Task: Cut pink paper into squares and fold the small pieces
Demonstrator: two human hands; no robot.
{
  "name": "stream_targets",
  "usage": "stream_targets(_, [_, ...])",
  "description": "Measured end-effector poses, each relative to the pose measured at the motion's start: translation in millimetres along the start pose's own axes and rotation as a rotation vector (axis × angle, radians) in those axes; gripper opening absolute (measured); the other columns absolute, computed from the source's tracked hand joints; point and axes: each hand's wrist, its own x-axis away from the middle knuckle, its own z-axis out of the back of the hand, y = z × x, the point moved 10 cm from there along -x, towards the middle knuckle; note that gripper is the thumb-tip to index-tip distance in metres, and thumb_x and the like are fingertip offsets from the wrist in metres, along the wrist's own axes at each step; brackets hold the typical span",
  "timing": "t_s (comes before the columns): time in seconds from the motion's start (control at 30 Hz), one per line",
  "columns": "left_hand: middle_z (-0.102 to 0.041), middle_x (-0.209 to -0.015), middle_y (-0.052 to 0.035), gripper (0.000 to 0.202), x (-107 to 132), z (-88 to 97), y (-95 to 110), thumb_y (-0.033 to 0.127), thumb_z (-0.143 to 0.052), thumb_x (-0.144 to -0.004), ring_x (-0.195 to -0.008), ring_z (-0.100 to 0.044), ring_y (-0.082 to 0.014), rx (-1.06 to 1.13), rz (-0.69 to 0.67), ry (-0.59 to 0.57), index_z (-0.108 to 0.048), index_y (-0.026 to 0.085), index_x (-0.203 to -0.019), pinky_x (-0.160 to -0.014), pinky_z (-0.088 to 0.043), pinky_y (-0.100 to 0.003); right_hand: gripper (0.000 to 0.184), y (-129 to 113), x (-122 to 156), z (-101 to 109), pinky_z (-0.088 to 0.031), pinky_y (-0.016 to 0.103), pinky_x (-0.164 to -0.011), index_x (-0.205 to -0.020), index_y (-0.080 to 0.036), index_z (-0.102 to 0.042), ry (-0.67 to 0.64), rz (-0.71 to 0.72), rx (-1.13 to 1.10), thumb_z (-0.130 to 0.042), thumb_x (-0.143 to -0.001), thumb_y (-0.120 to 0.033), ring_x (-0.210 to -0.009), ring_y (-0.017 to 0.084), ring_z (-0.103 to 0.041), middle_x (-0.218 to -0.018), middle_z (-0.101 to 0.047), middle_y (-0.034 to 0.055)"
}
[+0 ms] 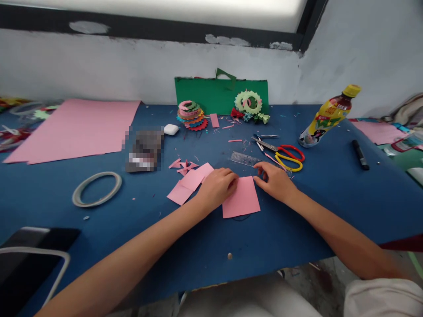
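A small pink paper square (242, 200) lies flat on the blue table (297, 220) in front of me. My left hand (217, 186) rests with curled fingers on the square's upper left corner. My right hand (275, 179) pinches the upper right corner with its fingertips. More pink paper pieces (190, 181) lie just left of my left hand. A clear ruler (243, 158) sits right behind the hands, and scissors (284, 154) with red and yellow handles lie behind my right hand.
A large pink sheet (76, 130) covers the far left. A tape ring (97, 189) lies at the left. Green card (211, 94), stacked paper rosettes (192, 115) and a paper wreath (248, 102) stand at the wall. A yellow bottle (328, 115) and black marker (360, 154) lie at the right.
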Motion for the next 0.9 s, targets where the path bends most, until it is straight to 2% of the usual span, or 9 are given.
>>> stream_targets(0.13, [-0.062,-0.092,-0.0107,0.017,1,0.8,9,0.016,-0.047,-0.086,-0.083,-0.054,-0.023,-0.121,-0.044,-0.004,-0.064,0.015,-0.087,-0.075,-0.04,-0.036,0.026,10,-8,19,-0.044,0.04,-0.085,-0.104,-0.019,-0.057,0.04,0.054,0.135,-0.059,-0.078,-0.021,-0.096,0.024,-0.056,-0.1,-0.06,0.008])
stream_targets(0.3, [-0.061,-0.1,-0.0107,0.016,1,-7.9,23,0.014,-0.045,-0.089,-0.083,-0.054,-0.0218,-0.347,-0.201,-0.105,-0.061,0.013,-0.09,-0.074,-0.042,-0.035,0.034,24,-10,7,-0.039,0.044,-0.099,-0.115,-0.019,-0.054,-0.128,0.139,0.165,-0.06,-0.082,-0.025,-0.114,0.025,-0.049,-0.12,-0.056,0.01])
stream_targets(0.37, [-0.061,-0.103,-0.0109,0.018,2,-6.5,27,0.012,-0.042,-0.09,-0.085,-0.055,-0.0215,-0.338,-0.247,-0.131,-0.06,0.013,-0.092,-0.075,-0.043,-0.035,0.032,22,-8,5,-0.039,0.043,-0.099,-0.116,-0.018,-0.053,-0.156,0.174,0.19,-0.055,-0.086,-0.026,-0.116,0.023,-0.049,-0.123,-0.055,0.01])
stream_targets(0.5, [-0.058,-0.115,-0.011,0.023,15,13.6,35,0.019,-0.043,-0.088,-0.104,-0.053,-0.0232,-0.169,-0.277,-0.088,-0.055,0.014,-0.107,-0.087,-0.041,-0.038,0.035,1,3,12,-0.031,0.045,-0.105,-0.12,-0.019,-0.05,-0.122,0.253,0.256,-0.052,-0.088,-0.032,-0.124,0.023,-0.04,-0.132,-0.047,0.01])
stream_targets(0.53, [-0.057,-0.119,-0.0113,0.028,21,15.0,36,0.026,-0.046,-0.086,-0.107,-0.051,-0.024,-0.125,-0.278,-0.11,-0.053,0.015,-0.111,-0.091,-0.04,-0.04,0.041,-8,9,7,-0.032,0.043,-0.105,-0.123,-0.019,-0.048,-0.186,0.291,0.234,-0.054,-0.087,-0.037,-0.125,0.023,-0.039,-0.134,-0.045,0.0097])
stream_targets(0.63, [-0.048,-0.131,-0.0154,0.064,38,12.5,31,0.049,-0.058,-0.073,-0.121,-0.041,-0.0305,-0.07,-0.226,-0.174,-0.043,0.014,-0.125,-0.101,-0.033,-0.047,0.075,-26,26,-17,-0.029,0.043,-0.106,-0.134,-0.019,-0.036,-0.39,0.377,0.22,-0.064,-0.074,-0.053,-0.13,0.025,-0.031,-0.142,-0.034,0.0112])
stream_targets(0.73, [-0.038,-0.139,-0.0186,0.089,48,4.7,16,0.055,-0.064,-0.063,-0.129,-0.032,-0.0342,-0.09,-0.115,-0.21,-0.034,0.012,-0.134,-0.105,-0.026,-0.052,0.103,-31,34,-34,-0.02,0.049,-0.108,-0.14,-0.018,-0.027,-0.475,0.409,0.246,-0.069,-0.058,-0.067,-0.134,0.031,-0.022,-0.146,-0.026,0.0139])
stream_targets(0.8, [-0.036,-0.14,-0.019,0.093,50,1.2,9,0.054,-0.067,-0.059,-0.13,-0.029,-0.0355,-0.098,-0.065,-0.214,-0.032,0.012,-0.135,-0.106,-0.024,-0.054,0.109,-29,34,-41,-0.016,0.051,-0.109,-0.141,-0.019,-0.026,-0.495,0.408,0.255,-0.067,-0.055,-0.072,-0.134,0.032,-0.02,-0.146,-0.024,0.0147])
stream_targets(0.9, [-0.039,-0.138,-0.0193,0.092,48,-0.3,5,0.05,-0.066,-0.057,-0.129,-0.031,-0.0354,-0.088,-0.038,-0.21,-0.033,0.01,-0.134,-0.107,-0.023,-0.054,0.104,-27,32,-44,-0.012,0.05,-0.11,-0.14,-0.019,-0.027,-0.489,0.423,0.249,-0.062,-0.059,-0.073,-0.133,0.031,-0.022,-0.145,-0.027,0.015])
